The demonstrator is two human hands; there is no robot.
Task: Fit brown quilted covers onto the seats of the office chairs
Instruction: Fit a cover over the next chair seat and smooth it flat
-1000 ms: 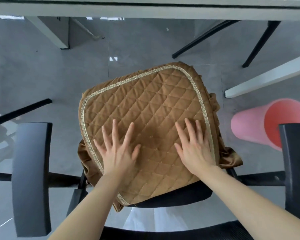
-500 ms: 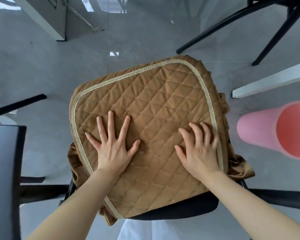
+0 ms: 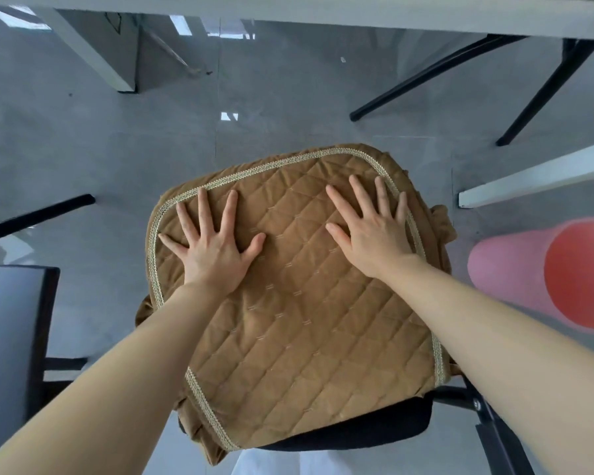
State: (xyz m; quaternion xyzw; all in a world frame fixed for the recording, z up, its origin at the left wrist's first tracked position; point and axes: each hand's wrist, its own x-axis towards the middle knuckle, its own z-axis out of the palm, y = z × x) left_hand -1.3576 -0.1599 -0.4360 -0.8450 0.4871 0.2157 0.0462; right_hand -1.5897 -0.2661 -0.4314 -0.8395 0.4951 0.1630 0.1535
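Note:
A brown quilted cover (image 3: pixel 299 323) with pale braided trim lies over the black seat (image 3: pixel 367 430) of an office chair. Only the seat's near edge shows below the cover. My left hand (image 3: pixel 213 248) presses flat on the cover near its far left corner, fingers spread. My right hand (image 3: pixel 374 224) lies flat near the far right corner, its fingers touching the trim. Neither hand grips the fabric. Loose brown skirt fabric hangs off the left and right sides.
A dark armrest (image 3: pixel 11 341) stands at the left, and a black chair arm strut (image 3: pixel 494 437) at the lower right. A pink cylinder (image 3: pixel 542 272) lies on the grey floor at the right. Black chair legs (image 3: pixel 439 80) and a white table edge (image 3: pixel 323 8) are beyond.
Both hands have slid forward across the cover, from its middle toward the far corners. The view has tilted so the table edge shows again at the top.

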